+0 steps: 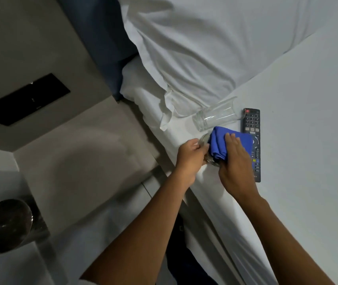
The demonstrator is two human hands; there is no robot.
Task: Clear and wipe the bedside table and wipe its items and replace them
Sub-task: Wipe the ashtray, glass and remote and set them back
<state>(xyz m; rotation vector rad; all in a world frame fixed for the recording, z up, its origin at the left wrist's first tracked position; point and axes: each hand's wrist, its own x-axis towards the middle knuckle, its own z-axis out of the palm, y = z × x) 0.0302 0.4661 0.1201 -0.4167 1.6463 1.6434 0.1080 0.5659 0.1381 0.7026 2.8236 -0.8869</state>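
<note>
On the white bed (308, 120), near its left edge, my left hand (190, 156) grips a clear drinking glass (210, 159) that lies on its side. My right hand (236, 159) presses a folded blue cloth (223, 140) over that glass, so most of the glass is hidden. A second clear glass (215, 117) lies on its side on the sheet just beyond my hands. To the right of the cloth lies a black remote control (251, 120), partly covered by the cloth and my right hand. The bedside table top (71, 161) is a beige surface at the left.
A white pillow (205, 48) fills the head of the bed. A black panel (26, 99) is set in the wall at the left. A dark round metal bin (7, 225) stands at the lower left. A dark blue headboard (102, 38) rises behind the pillow.
</note>
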